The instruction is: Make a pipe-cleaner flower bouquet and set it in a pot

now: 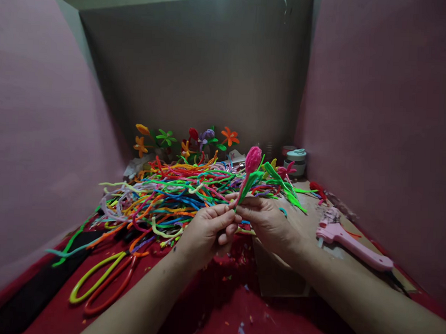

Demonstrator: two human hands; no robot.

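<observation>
Between both hands stands a pipe-cleaner flower [253, 161] with a pink, tulip-like head, a pink stem and a green leaf [251, 184] along it. My left hand [211, 228] pinches the lower end of the stem between thumb and fingers. My right hand [268, 223] is closed at the same spot, its fingertips on the stem and the base of the leaf. Just behind the hands lies a big heap of coloured pipe cleaners [178, 184]. The exact join of leaf and stem is partly hidden by the fingers.
A pink glue gun [356, 244] lies on cardboard [309, 230] at right. Scissors with yellow and red handles [109, 285] rest at left. Finished flowers [200, 136] stand at the back beside a lidded jar [295, 163]. Green leaves [286, 187] lie right of the heap. Walls enclose three sides.
</observation>
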